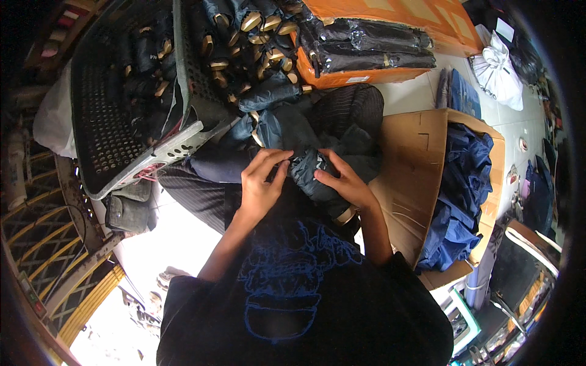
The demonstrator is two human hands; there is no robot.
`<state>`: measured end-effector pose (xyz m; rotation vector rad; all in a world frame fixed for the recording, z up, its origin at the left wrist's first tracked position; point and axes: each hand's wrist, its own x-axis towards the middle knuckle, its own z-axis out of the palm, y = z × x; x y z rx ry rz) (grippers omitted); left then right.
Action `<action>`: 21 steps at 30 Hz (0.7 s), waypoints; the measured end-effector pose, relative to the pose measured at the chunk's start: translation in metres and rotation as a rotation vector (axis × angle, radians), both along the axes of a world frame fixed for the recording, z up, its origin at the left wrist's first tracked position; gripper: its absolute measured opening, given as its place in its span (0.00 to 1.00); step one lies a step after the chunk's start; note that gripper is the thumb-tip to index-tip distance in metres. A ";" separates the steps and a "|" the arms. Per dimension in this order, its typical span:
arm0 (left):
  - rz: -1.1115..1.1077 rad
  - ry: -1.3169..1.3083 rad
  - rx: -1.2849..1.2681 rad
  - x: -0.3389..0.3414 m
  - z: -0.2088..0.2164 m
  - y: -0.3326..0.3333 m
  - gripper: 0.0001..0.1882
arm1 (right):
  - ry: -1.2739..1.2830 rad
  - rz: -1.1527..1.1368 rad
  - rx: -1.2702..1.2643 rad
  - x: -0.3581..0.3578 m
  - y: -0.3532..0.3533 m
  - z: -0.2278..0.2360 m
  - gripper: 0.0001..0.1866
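Amid crates and boxes of folded umbrellas, the left hand and right hand both clasp a dark folded umbrella at frame centre, its long axis running toward lower right.

Orange carton at my 1 o'clock, white label on its side; open brown carton at 3 o'clock.

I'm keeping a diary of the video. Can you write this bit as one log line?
left hand: grips folded dark umbrella | right hand: grips same umbrella | near: grey plastic basket of umbrellas
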<state>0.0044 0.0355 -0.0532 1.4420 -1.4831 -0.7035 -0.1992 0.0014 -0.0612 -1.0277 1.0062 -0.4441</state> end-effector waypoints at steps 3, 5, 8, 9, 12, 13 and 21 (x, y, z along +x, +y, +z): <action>-0.004 0.019 0.009 0.005 0.003 0.001 0.11 | -0.063 -0.028 0.070 0.002 0.002 -0.007 0.28; -0.007 0.016 0.009 0.008 0.001 0.004 0.11 | -0.091 -0.053 0.136 0.004 0.001 -0.006 0.27; 0.032 0.031 0.054 0.009 -0.002 0.010 0.11 | -0.149 -0.075 0.339 0.006 -0.002 0.015 0.27; 0.072 0.047 0.051 0.008 -0.002 0.011 0.11 | -0.093 -0.053 0.193 0.007 -0.001 0.012 0.27; 0.180 0.041 0.035 -0.002 0.001 0.014 0.10 | 0.108 -0.004 -0.189 0.016 0.003 0.004 0.29; 0.207 0.005 0.027 -0.006 0.006 0.017 0.10 | 0.196 -0.003 -0.278 0.019 0.005 0.007 0.28; 0.289 0.048 0.002 -0.016 0.013 0.003 0.09 | 0.424 -0.066 -0.572 0.039 0.016 0.025 0.30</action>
